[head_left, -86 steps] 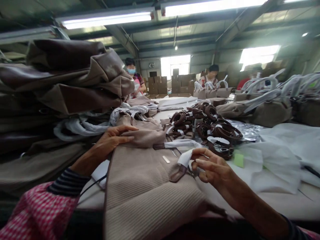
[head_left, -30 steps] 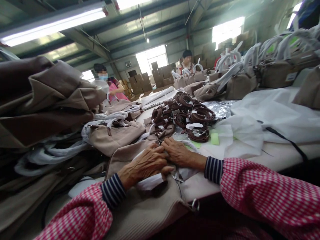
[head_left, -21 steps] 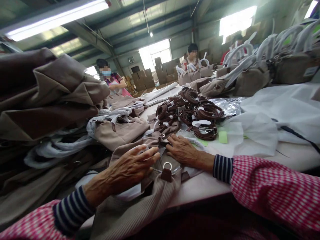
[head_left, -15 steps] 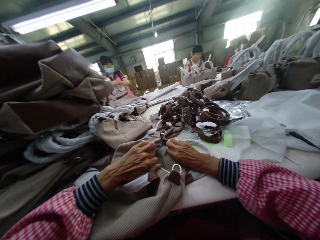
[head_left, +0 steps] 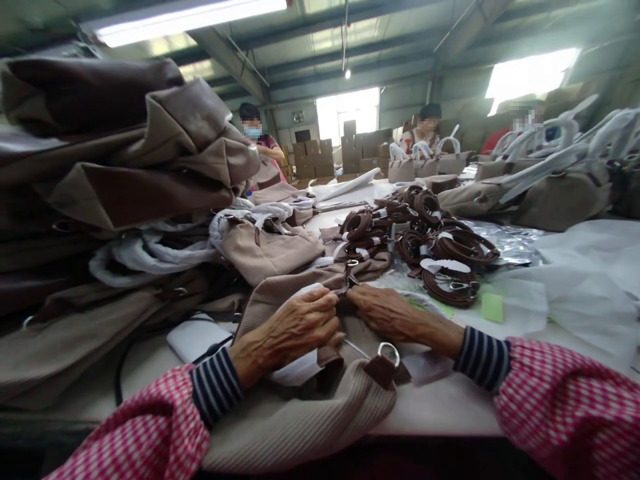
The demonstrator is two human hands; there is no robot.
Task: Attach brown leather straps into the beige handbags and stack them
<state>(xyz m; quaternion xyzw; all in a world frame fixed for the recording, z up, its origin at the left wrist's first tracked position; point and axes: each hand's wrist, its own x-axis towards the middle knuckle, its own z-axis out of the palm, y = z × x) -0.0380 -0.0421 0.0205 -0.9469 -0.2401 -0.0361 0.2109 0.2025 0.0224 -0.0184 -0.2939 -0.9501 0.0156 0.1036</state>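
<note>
Crowded workshop: pale tabletop buried in bag stuff, with cardboard boxes at the back and some workers beyond the table, mostly blocked by bags. Main item is a beige ribbed bag, right at the near table edge between the two arms. Its lower left side goes under the left sleeve, so I can't see the whole outline. Hands cover most of the zip, and whatever's inside the bag is hidden. Some white material shows below the left hand; can't tell if it's in the bag or just against it. Big bag pile on the left is cut off by the frame, contents hidden too. Coiled brown straps sit in a heap past the hands.

Both hands reach in from the lower corners, knuckles up, fingertips nearly meeting. Left fingers are curled tight, pinching the bag's far end; right hand is closed on it as well, though its fingertips are tough to make out. One metal ring sticks up at the near end.
</note>
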